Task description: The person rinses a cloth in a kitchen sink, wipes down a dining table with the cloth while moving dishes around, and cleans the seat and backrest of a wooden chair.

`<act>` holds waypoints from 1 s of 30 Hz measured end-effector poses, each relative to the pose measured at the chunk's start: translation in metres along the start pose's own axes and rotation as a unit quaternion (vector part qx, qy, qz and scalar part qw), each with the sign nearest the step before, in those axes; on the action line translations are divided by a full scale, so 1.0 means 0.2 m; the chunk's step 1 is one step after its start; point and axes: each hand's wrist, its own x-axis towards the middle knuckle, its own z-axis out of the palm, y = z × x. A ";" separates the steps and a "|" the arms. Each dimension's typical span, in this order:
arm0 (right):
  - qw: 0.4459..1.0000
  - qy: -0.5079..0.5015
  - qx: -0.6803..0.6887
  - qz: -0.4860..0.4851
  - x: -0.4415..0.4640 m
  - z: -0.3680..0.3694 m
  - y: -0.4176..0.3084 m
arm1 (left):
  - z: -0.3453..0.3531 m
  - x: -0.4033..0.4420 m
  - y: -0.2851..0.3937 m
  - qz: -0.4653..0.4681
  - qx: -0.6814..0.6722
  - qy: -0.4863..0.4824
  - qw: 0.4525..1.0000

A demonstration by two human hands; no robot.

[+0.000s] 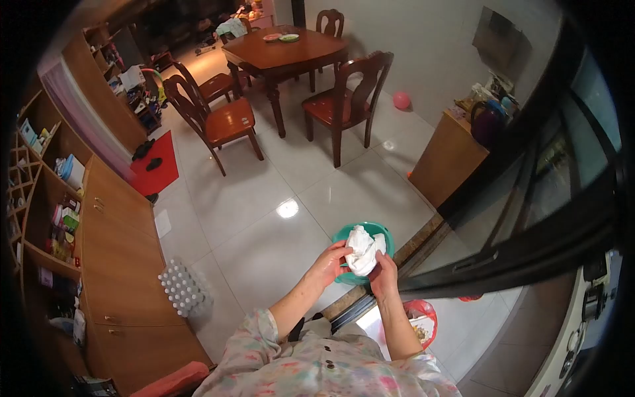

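Observation:
A bunched white cloth (362, 250) is held up between my two hands, in the lower middle of the view. My left hand (329, 263) grips it from the left side, with the thumb lying on top. On the other side my right hand (383, 274) closes on its lower right edge. Directly beneath the cloth, a green basin (340, 236) stands on the floor by the door track. Cloth and hands cover much of the basin, so its contents are hidden.
A red plastic bag (422, 307) lines a bin at my right. The sliding door (463, 264) borders the right side. Wooden cabinets (126, 245) and packed bottles (180, 288) stand at left. Ahead are a dining table (297, 49) and chairs (228, 122).

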 end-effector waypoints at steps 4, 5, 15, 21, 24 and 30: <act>1.000 -0.008 -0.008 0.013 0.31 0.13 0.02 | -0.06 0.15 0.23 0.020 -0.019 0.009 1.000; 1.000 -0.008 -0.013 0.017 0.40 0.18 0.02 | -0.09 0.20 0.29 0.023 -0.032 0.019 0.999; 0.995 -0.102 0.012 0.017 1.19 0.79 -0.05 | -0.23 0.70 1.01 0.078 -0.046 -0.016 0.996; 0.996 -0.082 0.021 0.005 1.63 0.93 -0.16 | -0.21 1.08 1.35 0.077 -0.032 -0.046 0.995; 0.999 -0.046 0.014 -0.015 1.87 0.97 -0.25 | -0.19 1.34 1.51 0.044 -0.009 -0.041 0.998; 0.996 -0.003 0.065 -0.053 2.33 1.03 -0.41 | -0.16 1.89 1.79 -0.039 0.024 -0.098 0.994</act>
